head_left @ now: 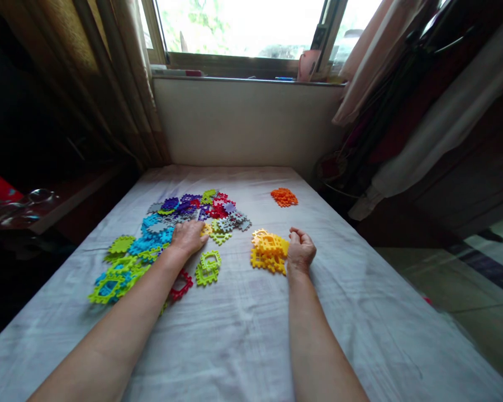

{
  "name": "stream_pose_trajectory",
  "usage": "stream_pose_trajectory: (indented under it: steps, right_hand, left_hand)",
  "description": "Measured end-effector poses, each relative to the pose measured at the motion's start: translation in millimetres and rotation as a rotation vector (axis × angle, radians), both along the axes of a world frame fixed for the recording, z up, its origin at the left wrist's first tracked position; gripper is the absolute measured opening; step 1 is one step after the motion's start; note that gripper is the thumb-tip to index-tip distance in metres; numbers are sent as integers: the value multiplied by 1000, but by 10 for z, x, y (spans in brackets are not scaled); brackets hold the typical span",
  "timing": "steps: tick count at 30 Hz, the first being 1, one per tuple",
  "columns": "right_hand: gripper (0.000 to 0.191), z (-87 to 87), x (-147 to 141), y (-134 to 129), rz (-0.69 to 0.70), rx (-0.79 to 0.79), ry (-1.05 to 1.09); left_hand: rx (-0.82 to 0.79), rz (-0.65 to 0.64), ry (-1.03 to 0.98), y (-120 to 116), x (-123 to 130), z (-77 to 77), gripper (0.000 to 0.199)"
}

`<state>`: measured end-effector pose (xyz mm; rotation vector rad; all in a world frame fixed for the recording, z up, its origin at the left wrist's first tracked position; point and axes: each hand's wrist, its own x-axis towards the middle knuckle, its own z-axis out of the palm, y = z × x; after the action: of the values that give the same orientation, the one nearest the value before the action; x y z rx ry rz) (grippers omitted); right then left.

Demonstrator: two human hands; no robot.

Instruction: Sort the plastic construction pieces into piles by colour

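Observation:
My left hand (188,237) reaches over a mixed pile of plastic interlocking pieces, its fingers closed on a yellow toothed-edge piece (207,229). Around it lie blue pieces (148,239), grey pieces (235,221), purple pieces (188,204) and red pieces (220,207). Curled closed, my right hand (300,250) rests at the right side of a heap of yellow interlocking pieces (268,251). A smooth yellow part touches that hand, but what its fingers hold is hidden. Two lime-green frame pieces (208,268) lie between the hands.
A small heap of orange pieces (284,196) lies farther back on the white-sheeted surface (243,335). Lime-green pieces (117,279) spread at the left, and a red frame piece (182,286) is beside my left forearm. Hanging clothes (402,151) flank the right side; a curtain (121,84) hangs left.

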<state>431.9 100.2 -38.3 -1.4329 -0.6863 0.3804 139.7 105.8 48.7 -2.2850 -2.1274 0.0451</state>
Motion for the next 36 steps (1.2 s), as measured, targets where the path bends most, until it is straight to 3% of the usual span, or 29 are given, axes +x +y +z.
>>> stream_pose_trajectory:
  steps: [8, 11, 15, 18, 21, 24, 26, 28, 30, 33, 36]
  right_hand:
    - [32, 17, -5, -6, -6, -16, -15]
    - [31, 22, -10, -7, -6, -8, -12]
    - [32, 32, -16, -6, -3, 5, 5]
    - [33, 40, -18, -6, -3, 2, 11]
    - [33, 39, -17, -6, 1, 3, 21]
    - [34, 38, -20, -3, 4, 6, 49]
    - [35, 43, -26, -1, -2, 5, 60]
    - [35, 52, -34, 0, -9, 3, 71]
    - [36, 58, -40, 1, -12, 2, 73]
    - [34, 50, -41, 3, -7, 0, 52]
    - [33, 25, -35, 7, 5, 8, 41]
  left_hand:
    - [19, 24, -63, -144, -240, 122, 38]
    - [72, 37, -83, -175, -170, 197, 39]
    - [169, -94, -154, -274, 292, 207, 40]
    - [312, -384, -312, -355, 786, 124, 35]
    - [346, -540, -327, -413, 1178, 12, 30]
    - [320, -638, -316, -455, 1341, -75, 23]
    - [298, -670, -337, -455, 1306, -102, 21]
    - [284, -614, -378, -399, 1167, -102, 25]
    - [283, -456, -396, -275, 954, -87, 28]
    - [212, -187, -261, -33, 621, -77, 40]
    - [105, -92, -165, 93, 439, -114, 53]
